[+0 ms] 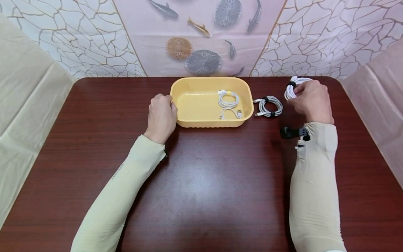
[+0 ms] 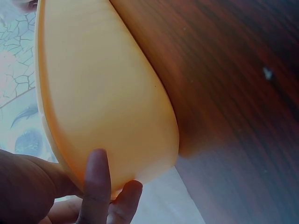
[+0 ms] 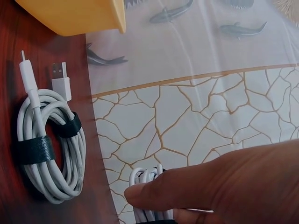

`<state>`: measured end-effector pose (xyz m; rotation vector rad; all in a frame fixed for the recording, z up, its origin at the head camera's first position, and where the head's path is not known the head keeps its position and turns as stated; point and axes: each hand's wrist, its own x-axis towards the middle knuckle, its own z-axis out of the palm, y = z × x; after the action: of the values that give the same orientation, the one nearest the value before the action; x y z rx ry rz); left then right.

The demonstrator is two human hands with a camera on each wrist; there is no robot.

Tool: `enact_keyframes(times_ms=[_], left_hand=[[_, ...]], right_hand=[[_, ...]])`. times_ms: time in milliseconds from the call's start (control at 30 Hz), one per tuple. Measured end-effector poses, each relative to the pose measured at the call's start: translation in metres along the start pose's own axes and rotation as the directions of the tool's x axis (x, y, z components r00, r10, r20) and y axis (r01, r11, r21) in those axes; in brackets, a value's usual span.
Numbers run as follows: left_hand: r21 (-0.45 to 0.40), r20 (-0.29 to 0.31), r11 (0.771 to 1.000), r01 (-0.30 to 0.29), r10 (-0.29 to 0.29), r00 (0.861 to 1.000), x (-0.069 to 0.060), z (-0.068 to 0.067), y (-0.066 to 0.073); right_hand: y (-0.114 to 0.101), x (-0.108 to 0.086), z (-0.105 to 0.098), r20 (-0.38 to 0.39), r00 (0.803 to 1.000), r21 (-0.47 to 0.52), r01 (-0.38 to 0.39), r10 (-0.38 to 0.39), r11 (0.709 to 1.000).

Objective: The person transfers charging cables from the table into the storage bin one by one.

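My left hand (image 1: 161, 117) grips the left end of a yellow plastic basin (image 1: 207, 124), its fingers bent over the rim; the left wrist view shows fingertips (image 2: 97, 172) against the outer wall. At the far right of the table, my right hand (image 1: 314, 101) pinches a coiled white cable (image 1: 290, 91) with a black strap. Between that hand and the basin lies another coiled USB cable (image 1: 277, 111), bound by two black straps, as the right wrist view shows closely. Inside the basin, toward its right side, sit a white coiled cable (image 1: 228, 104) with a yellow tie and a short white cable (image 1: 227, 110).
The dark red-brown table (image 1: 201, 182) meets a patterned cloth backdrop (image 1: 201, 42) at its far edge. Pale cloth (image 1: 25, 115) hangs at both sides. A small black wrist camera (image 1: 291, 133) juts from the right sleeve.
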<state>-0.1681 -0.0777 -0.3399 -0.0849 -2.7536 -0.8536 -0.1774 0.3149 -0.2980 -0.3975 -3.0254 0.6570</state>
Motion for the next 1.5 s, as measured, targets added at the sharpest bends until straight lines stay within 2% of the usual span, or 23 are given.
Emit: enact_keyframes(times_ms=[400,800,1033,1500], left_hand=[[-0.003,-0.013,1.0,-0.012,0.012,1.0,-0.001,0.0,0.0],[-0.003,0.0,1.0,-0.002,0.002,1.0,-0.001,-0.001,0.0],[-0.001,0.002,1.0,-0.006,0.006,1.0,-0.001,0.0,0.0],[-0.001,-0.001,1.0,-0.006,0.006,1.0,-0.001,-0.001,0.001]], right_hand=[[-0.003,0.0,-0.001,0.008,1.0,-0.003,0.017,-0.017,1.0],[-0.008,-0.001,-0.001,0.0,0.999,-0.011,0.042,-0.042,0.999],[-0.013,-0.002,-0.002,0.029,0.999,-0.016,0.03,-0.029,0.999],[-0.021,-0.004,0.001,0.007,0.998,-0.021,0.059,-0.059,0.998]])
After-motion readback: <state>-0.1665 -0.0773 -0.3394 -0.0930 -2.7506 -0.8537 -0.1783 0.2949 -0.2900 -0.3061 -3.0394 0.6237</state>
